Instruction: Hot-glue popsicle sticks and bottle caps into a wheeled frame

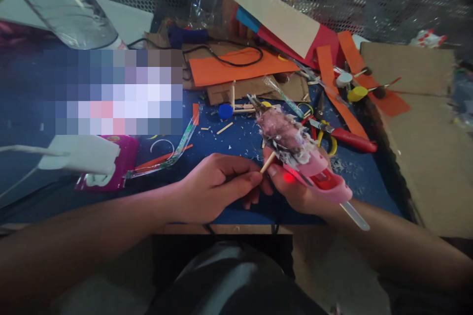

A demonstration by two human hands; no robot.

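Observation:
My left hand [218, 184] pinches a thin wooden stick [268, 162] between thumb and fingers, just above the front of the table. My right hand [291, 187] is closed around a pink hot glue gun [314, 157], partly hidden beneath it. Ragged residue coats the gun's front half, and its nozzle points away to the upper left. A red light glows near my right thumb. From the gun's rear end sticks a clear glue stick [355, 215]. The wooden stick's far end meets the gun and my right fingers; whether it touches the gun I cannot tell.
A red-handled knife [354, 140] lies right of the gun. Orange paper [221, 66] and cardboard [424, 157] cover the back and right. A blue cap [225, 111] and wood scraps lie ahead. On the left are a white plug adapter [83, 155] and a large clear bottle [70, 5].

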